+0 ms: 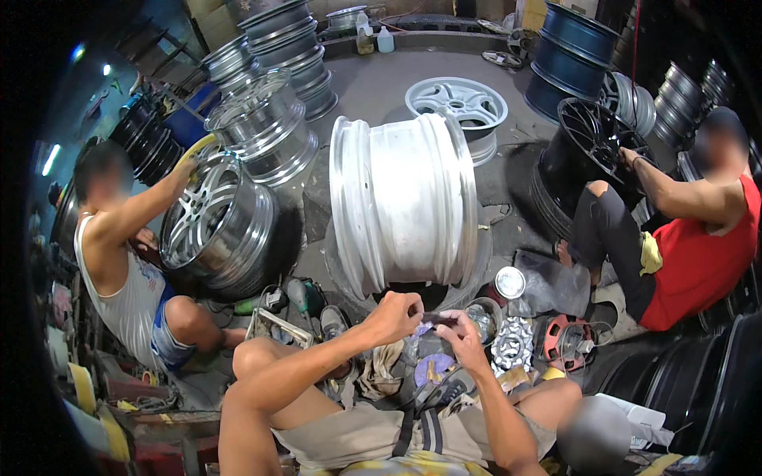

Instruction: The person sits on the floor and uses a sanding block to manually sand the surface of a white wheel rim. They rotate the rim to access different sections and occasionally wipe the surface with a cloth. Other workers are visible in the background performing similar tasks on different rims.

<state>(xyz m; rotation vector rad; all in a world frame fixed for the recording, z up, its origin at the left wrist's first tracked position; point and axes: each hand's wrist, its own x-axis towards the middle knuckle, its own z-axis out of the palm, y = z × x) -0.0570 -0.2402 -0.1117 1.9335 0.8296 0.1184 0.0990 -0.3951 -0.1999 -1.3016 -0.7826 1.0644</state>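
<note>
Close together in front of my knees, my left hand and my right hand are both closed, thumbs and fingers pinching. Between them is a small dark flat piece; its kind is too small to make out. Just beyond my hands a large silvery wheel rim stands on edge, its bare barrel facing me. It rests on a tyre, and neither hand touches it. Below my hands lie a round purple disc and a crumpled tan rag.
A person on the left handles a chrome rim; one in red on the right handles a black rim. Nearby are an open can, a red reel and a green power tool. Stacked rims stand behind.
</note>
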